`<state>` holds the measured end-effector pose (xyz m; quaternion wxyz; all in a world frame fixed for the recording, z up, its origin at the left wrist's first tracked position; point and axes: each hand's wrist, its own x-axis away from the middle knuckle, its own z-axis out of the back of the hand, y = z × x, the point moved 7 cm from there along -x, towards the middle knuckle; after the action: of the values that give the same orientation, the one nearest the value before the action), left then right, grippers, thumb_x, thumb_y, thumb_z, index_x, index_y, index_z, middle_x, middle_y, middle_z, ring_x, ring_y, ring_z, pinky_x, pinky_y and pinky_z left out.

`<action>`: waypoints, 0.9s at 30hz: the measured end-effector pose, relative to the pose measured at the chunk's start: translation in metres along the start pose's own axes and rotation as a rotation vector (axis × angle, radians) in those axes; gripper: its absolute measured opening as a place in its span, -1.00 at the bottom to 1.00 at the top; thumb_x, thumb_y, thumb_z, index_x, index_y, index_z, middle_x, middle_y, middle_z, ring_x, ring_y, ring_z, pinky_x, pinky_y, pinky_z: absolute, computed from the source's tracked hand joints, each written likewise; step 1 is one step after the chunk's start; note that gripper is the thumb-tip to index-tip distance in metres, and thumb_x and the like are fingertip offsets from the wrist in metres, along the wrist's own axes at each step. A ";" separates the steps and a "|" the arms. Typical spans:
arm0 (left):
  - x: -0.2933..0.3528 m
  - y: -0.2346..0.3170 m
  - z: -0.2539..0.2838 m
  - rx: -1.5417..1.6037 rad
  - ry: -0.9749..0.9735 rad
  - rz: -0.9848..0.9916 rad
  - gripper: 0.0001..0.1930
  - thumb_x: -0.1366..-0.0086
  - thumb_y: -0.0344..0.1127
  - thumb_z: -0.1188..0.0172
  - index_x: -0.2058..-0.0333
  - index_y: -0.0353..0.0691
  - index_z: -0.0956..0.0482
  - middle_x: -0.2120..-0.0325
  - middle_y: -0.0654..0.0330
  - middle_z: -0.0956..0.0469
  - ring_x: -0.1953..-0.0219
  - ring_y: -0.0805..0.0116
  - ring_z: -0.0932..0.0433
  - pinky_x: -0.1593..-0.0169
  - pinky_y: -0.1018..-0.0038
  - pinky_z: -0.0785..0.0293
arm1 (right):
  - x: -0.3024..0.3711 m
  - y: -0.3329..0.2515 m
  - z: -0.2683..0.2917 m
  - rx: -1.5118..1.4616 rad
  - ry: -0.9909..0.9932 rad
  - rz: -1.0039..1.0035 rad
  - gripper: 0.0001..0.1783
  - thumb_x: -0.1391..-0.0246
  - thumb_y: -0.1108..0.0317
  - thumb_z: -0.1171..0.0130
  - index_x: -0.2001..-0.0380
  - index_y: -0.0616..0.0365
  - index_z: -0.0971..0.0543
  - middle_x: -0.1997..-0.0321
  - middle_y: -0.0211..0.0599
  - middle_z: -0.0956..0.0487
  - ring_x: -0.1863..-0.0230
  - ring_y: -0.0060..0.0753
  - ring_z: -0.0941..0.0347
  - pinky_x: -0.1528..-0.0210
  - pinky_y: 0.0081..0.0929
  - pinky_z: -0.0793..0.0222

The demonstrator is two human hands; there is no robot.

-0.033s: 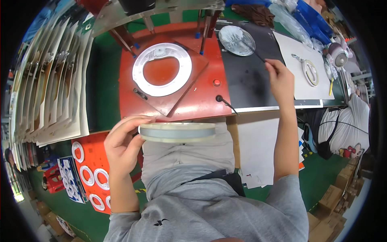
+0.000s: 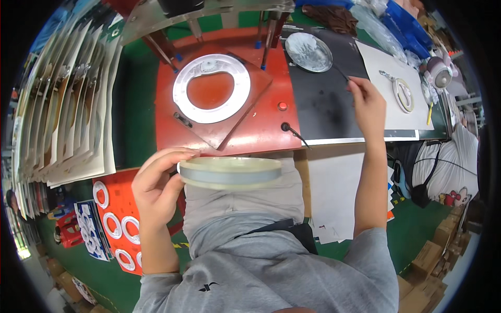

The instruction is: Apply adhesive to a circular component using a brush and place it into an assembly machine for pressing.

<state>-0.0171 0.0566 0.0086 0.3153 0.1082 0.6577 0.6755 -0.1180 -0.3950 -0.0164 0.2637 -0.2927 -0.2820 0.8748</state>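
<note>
My left hand [image 2: 157, 188] grips the left edge of a round, shallow ring-like piece [image 2: 229, 173] between thumb and fingers. The piece is pale and translucent with a grey band round its side, seen nearly edge-on above my lap. My right hand [image 2: 370, 109] pinches a thin dark stick [image 2: 342, 74] over the black mat; its far end is blurred, near the dish. That round dish [image 2: 309, 52] is smeared with white paste. On the red machine bed [image 2: 276, 128], a white ring-shaped plate [image 2: 240, 88] lies on a brown square board [image 2: 219, 140].
Metal posts [image 2: 269, 39] of the machine rise at the back. A stack of framed sheets [image 2: 68, 104] stands at left. A white sheet [image 2: 373, 60] with a ring-shaped item [image 2: 402, 95] lies at right. White rings rest on an orange-red panel [image 2: 117, 208] at lower left.
My right hand has shifted slightly right, with the stick farther from the dish. The piece in my left hand has tilted a little, showing more of its upper face.
</note>
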 end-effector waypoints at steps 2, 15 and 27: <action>-0.006 0.019 0.002 -0.098 0.009 -0.070 -0.65 -0.19 -0.71 -0.20 0.02 -0.54 -0.67 0.00 -0.11 -0.66 -0.07 0.09 -0.68 -0.18 0.29 -0.58 | 0.009 0.003 0.007 -0.286 -0.086 -0.162 -0.73 -0.45 0.31 -0.24 -0.02 0.29 -0.70 0.24 -0.29 -0.78 0.44 -0.63 -0.52 0.34 -0.61 -0.43; -0.036 0.076 -0.016 -0.407 -0.060 -0.591 -0.64 -0.15 -0.51 -0.45 0.04 -0.40 -0.73 -0.02 -0.11 -0.67 0.01 0.10 -0.69 -0.01 0.36 -0.66 | 0.086 -0.111 0.021 -0.763 -0.537 0.016 -0.68 -0.42 0.50 -0.19 -0.16 0.40 -0.63 0.19 -0.16 -0.71 0.49 -0.71 -0.40 0.44 -0.73 -0.29; -0.014 0.068 -0.008 -0.310 -0.057 -0.605 -0.71 -0.21 -0.53 -0.40 0.08 -0.45 -0.73 -0.01 -0.16 -0.60 -0.04 0.03 -0.69 0.02 0.34 -0.73 | 0.085 -0.193 0.012 -0.412 -0.618 0.502 -0.61 -0.06 0.76 -0.29 0.02 0.33 -0.76 0.22 -0.14 -0.68 0.27 -0.37 -0.62 0.31 -0.49 -0.47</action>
<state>-0.0300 0.0464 0.0766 0.5326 -0.1222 0.5402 0.6400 -0.1280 -0.2105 0.0858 -0.1174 -0.1232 -0.4360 0.8837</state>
